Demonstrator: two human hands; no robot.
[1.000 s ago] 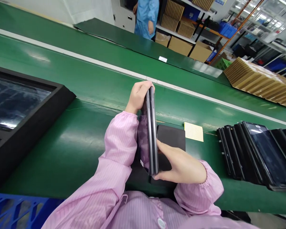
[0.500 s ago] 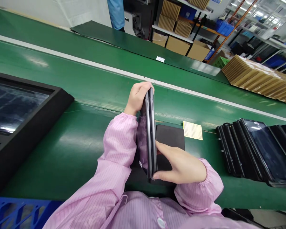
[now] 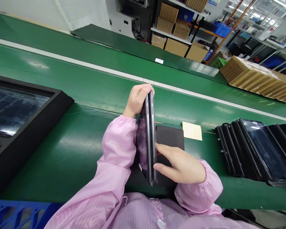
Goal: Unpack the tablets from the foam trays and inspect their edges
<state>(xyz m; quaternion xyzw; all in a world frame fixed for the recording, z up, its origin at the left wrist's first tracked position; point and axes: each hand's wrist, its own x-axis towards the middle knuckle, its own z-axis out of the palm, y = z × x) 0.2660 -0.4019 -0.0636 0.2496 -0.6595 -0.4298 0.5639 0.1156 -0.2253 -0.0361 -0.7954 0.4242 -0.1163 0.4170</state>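
I hold a dark tablet (image 3: 149, 140) upright on its edge over a black pad (image 3: 171, 136) on the green bench. My left hand (image 3: 137, 99) wraps round the tablet's far top end. Against its near side my right hand (image 3: 181, 166) presses with the fingers together. A second thin dark panel seems to lie against the tablet; I cannot tell if it is a separate piece.
A row of dark tablets (image 3: 255, 152) leans at the right. A yellow dotted sticker sheet (image 3: 192, 130) lies beside the pad. A black foam tray (image 3: 26, 127) sits at the left, a blue crate (image 3: 19, 214) at the bottom left. Cardboard stacks (image 3: 257, 78) lie across the conveyor (image 3: 85, 76).
My hands and the tablet have barely moved; my right fingers shifted slightly along its side. The person in blue at the back has walked out of view.
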